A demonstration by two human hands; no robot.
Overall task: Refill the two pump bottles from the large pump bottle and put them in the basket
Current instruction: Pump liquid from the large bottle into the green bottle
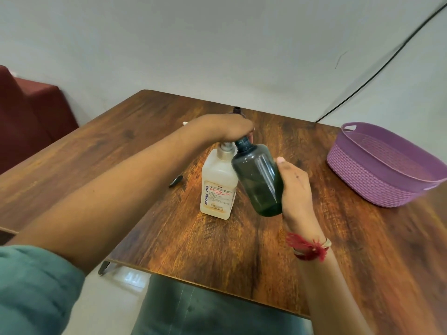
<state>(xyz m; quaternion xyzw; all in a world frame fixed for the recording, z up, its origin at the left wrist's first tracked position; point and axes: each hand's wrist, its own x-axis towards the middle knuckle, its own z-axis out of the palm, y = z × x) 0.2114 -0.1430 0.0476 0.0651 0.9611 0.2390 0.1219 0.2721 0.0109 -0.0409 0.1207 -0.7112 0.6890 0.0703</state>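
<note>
My left hand is curled down over the pump head of the large pump bottle, which stands upright mid-table, with a small black cap lying just to its left. Past my knuckles, the dark top of another bottle peeks out on the far side. My right hand grips the grey bottle round its lower body, tilted so its open neck sits right beside the pump. The purple basket sits well apart at the right edge of the table.
</note>
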